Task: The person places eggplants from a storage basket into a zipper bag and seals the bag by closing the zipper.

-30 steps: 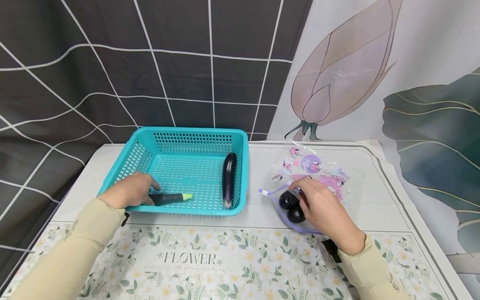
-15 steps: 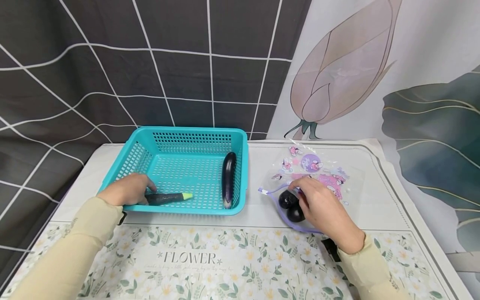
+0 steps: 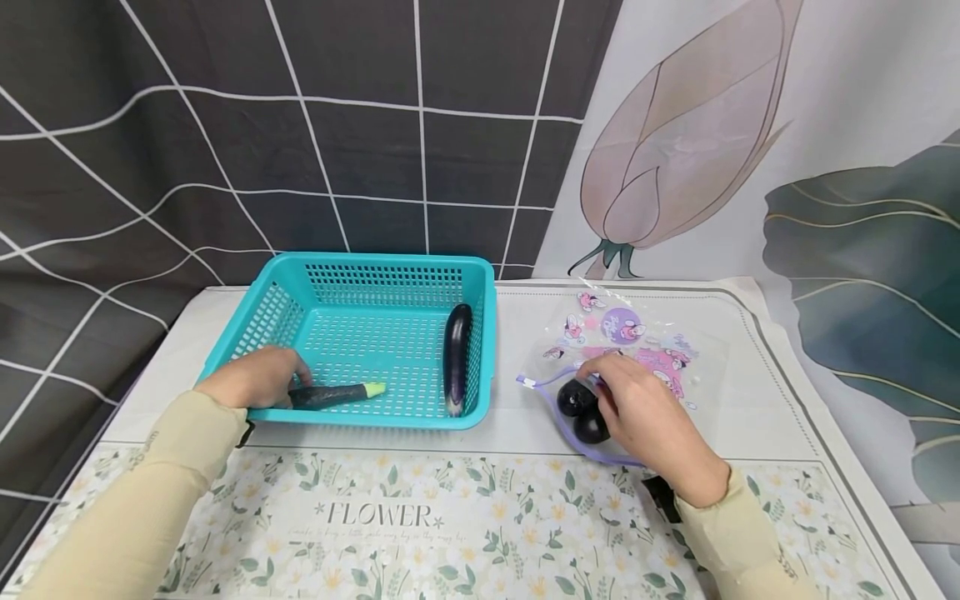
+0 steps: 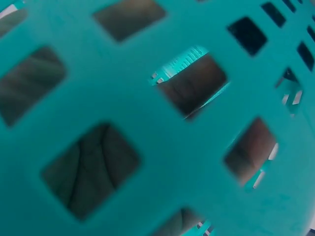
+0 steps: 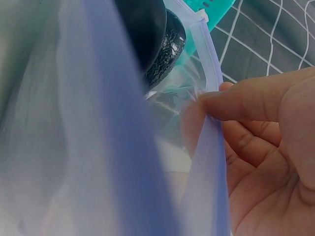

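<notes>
In the head view my left hand (image 3: pixel 258 379) reaches over the near left side of the turquoise basket (image 3: pixel 480 346) and grips the near end of a dark zucchini (image 3: pixel 330 396) with a light green tip. Through the basket holes, the left wrist view shows parts of my left hand (image 4: pixel 194 86); the zucchini is hidden there. My right hand (image 3: pixel 645 408) pinches the purple-edged lip of a clear zip bag (image 3: pixel 663 371) between thumb and finger, plainest in the right wrist view. Two round black items (image 3: pixel 592 427) lie in the bag's mouth, one smooth, one with bumpy skin.
A long dark eggplant (image 3: pixel 457 358) lies along the right wall inside the basket. The table has a floral cloth (image 3: pixel 510 533) marked FLOWER. Behind it hang a dark grid-patterned curtain (image 3: pixel 360 150) and a pale flower-printed one.
My left hand has shifted slightly left, and the zucchini has moved with it, its green tip rising a little. The right hand and bag have stayed put.
</notes>
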A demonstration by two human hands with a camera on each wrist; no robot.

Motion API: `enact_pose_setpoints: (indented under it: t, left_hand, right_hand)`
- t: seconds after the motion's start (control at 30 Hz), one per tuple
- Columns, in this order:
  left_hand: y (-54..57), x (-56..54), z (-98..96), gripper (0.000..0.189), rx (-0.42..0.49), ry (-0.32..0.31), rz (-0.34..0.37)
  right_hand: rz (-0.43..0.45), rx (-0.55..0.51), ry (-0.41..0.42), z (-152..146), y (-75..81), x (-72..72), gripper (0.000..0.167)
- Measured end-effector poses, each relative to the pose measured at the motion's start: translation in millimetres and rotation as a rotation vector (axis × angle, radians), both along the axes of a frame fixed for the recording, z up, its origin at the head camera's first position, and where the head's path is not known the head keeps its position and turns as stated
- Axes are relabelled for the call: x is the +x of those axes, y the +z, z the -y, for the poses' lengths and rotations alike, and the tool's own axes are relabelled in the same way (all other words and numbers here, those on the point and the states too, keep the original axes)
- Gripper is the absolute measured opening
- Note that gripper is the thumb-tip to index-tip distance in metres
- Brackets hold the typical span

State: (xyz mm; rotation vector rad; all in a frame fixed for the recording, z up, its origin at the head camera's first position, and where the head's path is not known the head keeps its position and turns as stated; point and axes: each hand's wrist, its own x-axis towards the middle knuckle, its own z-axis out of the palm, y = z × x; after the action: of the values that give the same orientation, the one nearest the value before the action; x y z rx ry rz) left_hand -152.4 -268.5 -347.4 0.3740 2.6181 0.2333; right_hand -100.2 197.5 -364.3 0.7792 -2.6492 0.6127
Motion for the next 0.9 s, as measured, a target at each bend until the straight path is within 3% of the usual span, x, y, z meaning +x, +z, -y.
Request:
enact_pose_setpoints:
  t: [0.43, 0.9]
  left_hand:
    - [3.0, -0.1, 2.3, 0.036, 0.002, 0.012, 0.002]
    - [7.6, 1.0, 4.4, 0.034, 0.000, -0.055, -0.063]
  right_hand:
    - [-0.020, -0.001, 0.007, 0.1, -2.0, -1.4, 0.026]
    - [-0.032, -0.027, 0.015, -1.5, -1.1, -2.3, 0.027]
